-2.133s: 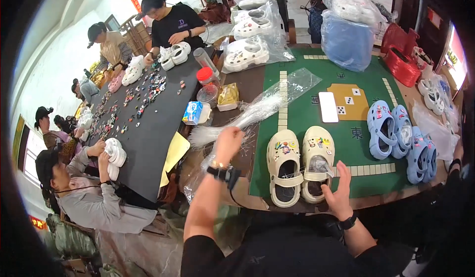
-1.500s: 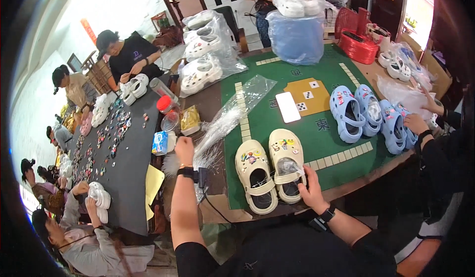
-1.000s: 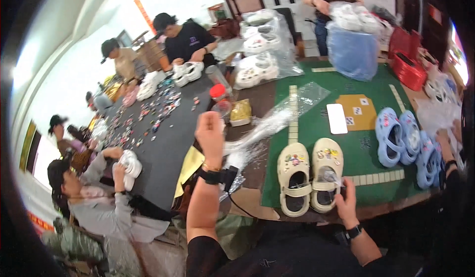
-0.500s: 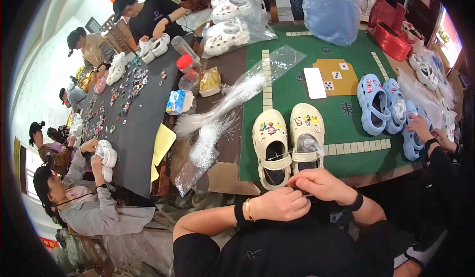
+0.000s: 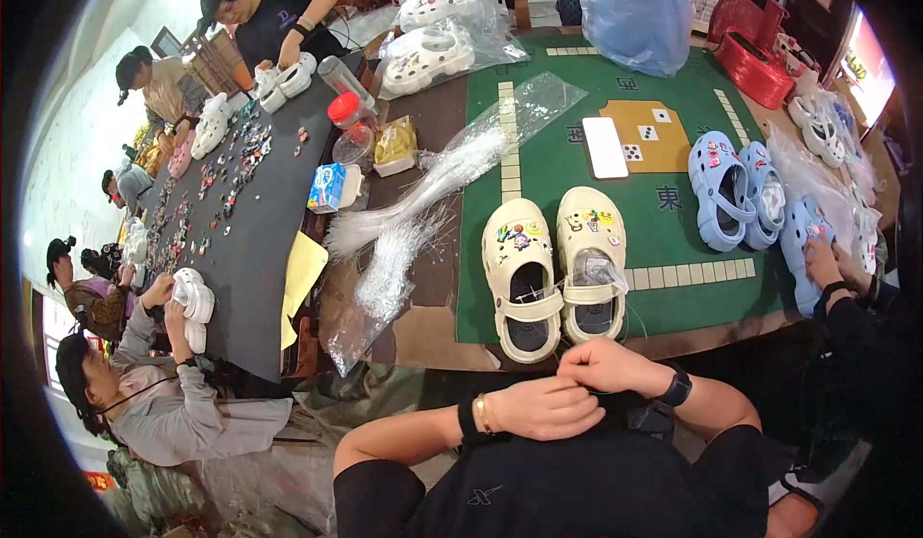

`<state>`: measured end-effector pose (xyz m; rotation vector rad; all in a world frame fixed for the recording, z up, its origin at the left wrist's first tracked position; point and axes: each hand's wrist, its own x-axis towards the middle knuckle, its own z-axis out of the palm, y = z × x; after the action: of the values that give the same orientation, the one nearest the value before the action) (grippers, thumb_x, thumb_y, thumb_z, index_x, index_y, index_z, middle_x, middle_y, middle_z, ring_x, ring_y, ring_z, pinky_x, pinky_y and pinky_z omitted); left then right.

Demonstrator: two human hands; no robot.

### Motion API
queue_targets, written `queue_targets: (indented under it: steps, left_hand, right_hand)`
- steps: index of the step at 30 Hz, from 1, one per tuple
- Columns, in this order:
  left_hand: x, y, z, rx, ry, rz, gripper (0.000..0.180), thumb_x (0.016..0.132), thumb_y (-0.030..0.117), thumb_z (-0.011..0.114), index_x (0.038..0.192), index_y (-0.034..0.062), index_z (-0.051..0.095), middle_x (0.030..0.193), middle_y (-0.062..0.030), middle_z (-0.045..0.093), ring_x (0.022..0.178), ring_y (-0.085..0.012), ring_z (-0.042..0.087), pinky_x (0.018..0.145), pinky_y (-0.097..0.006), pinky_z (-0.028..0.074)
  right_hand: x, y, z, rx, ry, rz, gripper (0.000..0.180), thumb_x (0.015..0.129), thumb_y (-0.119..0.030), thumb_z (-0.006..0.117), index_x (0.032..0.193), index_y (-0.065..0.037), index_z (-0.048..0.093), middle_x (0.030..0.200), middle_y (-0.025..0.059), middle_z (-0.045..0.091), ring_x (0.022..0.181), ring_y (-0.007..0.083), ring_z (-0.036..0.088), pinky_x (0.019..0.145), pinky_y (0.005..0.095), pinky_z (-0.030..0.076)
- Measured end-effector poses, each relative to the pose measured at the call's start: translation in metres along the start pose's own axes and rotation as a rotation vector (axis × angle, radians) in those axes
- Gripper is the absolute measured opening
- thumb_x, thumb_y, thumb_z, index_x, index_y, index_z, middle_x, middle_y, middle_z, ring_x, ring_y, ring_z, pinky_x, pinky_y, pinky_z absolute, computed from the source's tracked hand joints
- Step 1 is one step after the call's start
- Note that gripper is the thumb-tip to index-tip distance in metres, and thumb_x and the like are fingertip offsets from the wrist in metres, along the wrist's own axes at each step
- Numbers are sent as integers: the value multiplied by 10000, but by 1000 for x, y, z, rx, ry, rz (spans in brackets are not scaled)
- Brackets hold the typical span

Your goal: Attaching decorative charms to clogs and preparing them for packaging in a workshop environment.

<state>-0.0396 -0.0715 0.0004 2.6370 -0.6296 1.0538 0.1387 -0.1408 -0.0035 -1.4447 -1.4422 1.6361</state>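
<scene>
Just in front of a pair of cream clogs, my left hand [image 5: 543, 408] and my right hand [image 5: 611, 365] meet, fingers closed in a pinch. Whatever they pinch is too small to make out. The left cream clog [image 5: 510, 250] and the right cream clog [image 5: 580, 225] stand side by side at the table's front edge, toes away from me, colourful charms on their uppers. Clear plastic [image 5: 594, 271] sits in the right clog's opening, and a thin clear strand curves out beside it. Left of them lies a bundle of clear plastic strands [image 5: 385, 274] in a bag.
Blue clogs [image 5: 716, 192] stand at the right, where another person's hand [image 5: 822, 261] touches one. A white phone [image 5: 605, 149] lies on the green mat [image 5: 548, 134]. Bagged white clogs [image 5: 428, 62] are behind. Several people work at a dark table [image 5: 255, 278] scattered with charms.
The view has shifted a little, so the table appears slightly farther left. My hands have drawn slightly away from the clogs, still together. The other person's hand has moved on the blue clog.
</scene>
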Motion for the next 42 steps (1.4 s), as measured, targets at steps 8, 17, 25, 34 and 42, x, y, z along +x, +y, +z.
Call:
queue_targets:
  steps: [8,17,25,34,42]
  left_hand:
    - [-54,-27,-36,155,331,-790,164,784,-4,671,946,12,644,872,-102,637,733,-257,611,661,-361,506]
    - [-74,-47,-25,-88,354,-1265,144,882,84,630,1018,38,648,1060,-113,594,979,-267,574,819,-357,472]
    - [-67,-65,-18,-170,253,-1260,233,961,187,543,1021,29,703,1213,-139,590,1094,-268,551,931,-357,431]
    - [-61,-80,-15,-691,597,-1482,133,897,122,668,969,12,691,1200,-73,591,983,-114,578,816,-254,465]
    - [-62,-75,-18,-340,605,-1443,159,910,146,641,1010,23,648,1190,-98,581,1003,-181,580,852,-312,470]
  right_hand:
    - [-19,21,1,-321,-99,42,259,844,-259,603,820,-18,694,711,154,659,661,307,641,635,395,489]
    - [20,10,17,-334,198,11,293,831,-269,592,744,-4,682,704,197,643,657,373,634,619,443,492]
    - [47,-6,22,-500,302,-103,277,833,-259,575,736,-30,696,701,200,645,684,387,642,645,463,517]
    - [40,-11,16,-479,321,-42,287,856,-288,586,788,-35,705,729,192,659,710,386,651,665,468,521]
    - [40,-10,14,-485,334,-50,269,853,-279,596,801,-37,703,740,196,660,721,387,652,667,475,521]
